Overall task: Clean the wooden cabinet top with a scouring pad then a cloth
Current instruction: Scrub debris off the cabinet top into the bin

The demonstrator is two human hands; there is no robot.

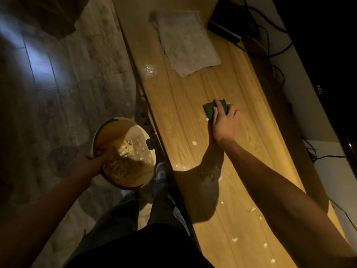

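Observation:
The wooden cabinet top (185, 113) runs from the upper middle to the lower right, with wet patches and small white crumbs (194, 142) scattered on it. My right hand (225, 122) presses a dark green scouring pad (209, 110) flat on the wood near the middle. A grey cloth (185, 41) lies spread out farther along the top. My left hand (92, 163) grips the rim of a round cream bin (108, 130) held beside the cabinet's edge; food scraps lie inside it.
A dark television (328, 74) stands along the right, with black cables (278, 51) and a black box (224, 29) behind the cloth. Grey plank floor (58, 74) lies to the left. My legs and a shoe (161, 171) are below the bin.

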